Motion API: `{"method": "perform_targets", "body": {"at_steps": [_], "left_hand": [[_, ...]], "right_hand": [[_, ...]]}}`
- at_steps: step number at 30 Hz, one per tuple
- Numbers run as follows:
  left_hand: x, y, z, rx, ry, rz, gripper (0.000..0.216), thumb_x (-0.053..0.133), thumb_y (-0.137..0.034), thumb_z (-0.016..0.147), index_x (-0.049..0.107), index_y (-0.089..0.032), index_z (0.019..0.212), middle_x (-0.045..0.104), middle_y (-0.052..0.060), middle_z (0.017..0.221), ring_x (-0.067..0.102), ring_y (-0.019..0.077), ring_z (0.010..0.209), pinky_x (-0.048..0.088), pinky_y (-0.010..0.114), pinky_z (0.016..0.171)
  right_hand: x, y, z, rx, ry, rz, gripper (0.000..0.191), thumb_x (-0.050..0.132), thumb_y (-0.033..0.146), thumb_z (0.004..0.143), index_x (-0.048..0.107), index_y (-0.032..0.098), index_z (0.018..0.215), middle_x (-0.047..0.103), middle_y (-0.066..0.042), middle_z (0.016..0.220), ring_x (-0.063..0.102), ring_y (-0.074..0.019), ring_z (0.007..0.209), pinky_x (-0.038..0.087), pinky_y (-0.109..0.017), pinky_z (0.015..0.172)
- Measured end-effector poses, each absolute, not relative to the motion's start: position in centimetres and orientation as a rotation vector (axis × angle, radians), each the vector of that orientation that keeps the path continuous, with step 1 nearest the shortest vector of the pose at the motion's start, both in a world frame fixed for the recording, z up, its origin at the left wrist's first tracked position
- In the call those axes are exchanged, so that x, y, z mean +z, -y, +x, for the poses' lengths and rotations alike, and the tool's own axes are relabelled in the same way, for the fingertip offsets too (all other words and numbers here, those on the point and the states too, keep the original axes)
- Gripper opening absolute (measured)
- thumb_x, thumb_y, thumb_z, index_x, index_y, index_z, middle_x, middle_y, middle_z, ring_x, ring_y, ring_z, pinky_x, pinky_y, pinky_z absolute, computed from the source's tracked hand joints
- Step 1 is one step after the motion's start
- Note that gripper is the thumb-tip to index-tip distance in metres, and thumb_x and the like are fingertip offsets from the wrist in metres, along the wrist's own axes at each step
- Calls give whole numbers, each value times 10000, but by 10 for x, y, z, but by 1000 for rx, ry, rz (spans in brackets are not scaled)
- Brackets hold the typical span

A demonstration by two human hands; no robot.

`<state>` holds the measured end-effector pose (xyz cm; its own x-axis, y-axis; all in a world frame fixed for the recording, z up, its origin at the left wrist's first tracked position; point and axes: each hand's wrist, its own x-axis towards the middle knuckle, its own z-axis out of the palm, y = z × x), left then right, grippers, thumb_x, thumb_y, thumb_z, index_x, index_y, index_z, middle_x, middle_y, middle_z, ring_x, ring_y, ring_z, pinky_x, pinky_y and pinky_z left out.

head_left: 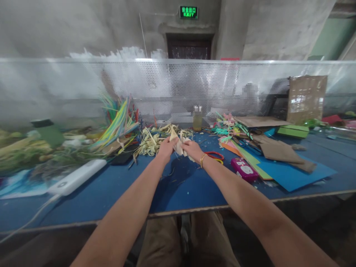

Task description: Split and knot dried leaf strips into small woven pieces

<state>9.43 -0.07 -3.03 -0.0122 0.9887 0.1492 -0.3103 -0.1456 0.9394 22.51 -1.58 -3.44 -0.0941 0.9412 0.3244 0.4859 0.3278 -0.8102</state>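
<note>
Both my hands meet above the middle of the blue table, pinching a pale dried corn husk [178, 145] between them. My left hand [167, 147] grips its left side with the fingers closed. On the other side my right hand [193, 149], with a gold bracelet [203, 160] at the wrist, has its fingers closed on the husk too. A heap of curled pale husks [151, 141] lies just behind and left of my left hand. Scissors with red and yellow handles [215, 155] rest right of my right wrist, partly hidden by it.
A white power strip [79, 177] with a cord lies left, near colourful strips [121, 124]. A jar [197, 118] stands behind my hands. To the right are a purple box [244, 170], blue paper [294, 174] and cardboard pieces [280, 150]. A perforated metal screen [178, 85] borders the back.
</note>
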Motion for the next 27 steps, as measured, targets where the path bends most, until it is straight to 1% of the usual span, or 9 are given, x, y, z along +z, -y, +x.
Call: {"method": "perform_targets", "body": {"at_steps": [4, 6, 8, 11, 14, 18, 23, 27], "left_hand": [[-31, -4, 93, 1487, -848, 1026, 361, 776, -310, 531, 603, -162, 811, 611, -5, 662, 563, 128, 562, 460, 264, 548], [-31, -7, 92, 1540, -863, 995, 342, 781, -301, 527, 601, -161, 783, 598, -10, 643, 552, 118, 541, 446, 250, 532], [-29, -9, 88, 1632, -892, 931, 304, 776, -293, 540, 589, -163, 742, 567, -26, 602, 525, 99, 502, 420, 231, 502], [-24, -11, 82, 1748, -903, 823, 273, 766, -295, 566, 564, -164, 696, 537, -41, 577, 498, 83, 473, 389, 215, 474], [-18, -11, 74, 1823, -876, 762, 269, 772, -285, 570, 551, -156, 654, 521, -48, 559, 476, 71, 457, 369, 202, 456], [-13, -13, 65, 1905, -853, 685, 280, 786, -229, 553, 520, -148, 585, 500, -60, 526, 413, 33, 412, 296, 163, 402], [-13, -15, 55, 1940, -877, 616, 191, 770, -193, 584, 610, -145, 678, 535, -50, 531, 393, 20, 385, 257, 142, 365], [-10, -13, 52, 1930, -887, 594, 148, 749, -172, 613, 624, -140, 685, 522, -50, 496, 379, 20, 359, 235, 145, 344]], "right_hand": [[-36, 16, 224, 533, 1903, -1294, 300, 589, 421, 707, 605, 144, 596, 477, 27, 544, 405, -89, 541, 266, -213, 516], [-35, 16, 224, 501, 1935, -1322, 300, 566, 402, 741, 644, 134, 629, 482, 23, 546, 399, -87, 534, 259, -215, 514], [-33, 17, 225, 507, 1942, -1343, 308, 525, 377, 785, 695, 130, 717, 503, 16, 554, 408, -90, 536, 261, -217, 517], [-30, 19, 225, 563, 1983, -1356, 306, 503, 346, 811, 732, 142, 813, 540, 8, 569, 437, -96, 552, 281, -215, 532], [-29, 22, 223, 653, 2027, -1316, 295, 499, 317, 817, 738, 146, 843, 596, -4, 618, 480, -99, 568, 314, -206, 551], [-27, 25, 223, 681, 2056, -1252, 306, 493, 320, 817, 737, 136, 825, 624, -13, 648, 494, -100, 567, 327, -206, 558], [-21, 28, 226, 705, 2062, -1265, 303, 503, 324, 805, 737, 133, 810, 607, -7, 625, 467, -92, 555, 308, -206, 538], [-18, 30, 227, 743, 2042, -1257, 298, 510, 336, 799, 736, 141, 786, 607, -6, 630, 444, -82, 531, 290, -208, 516]]}}
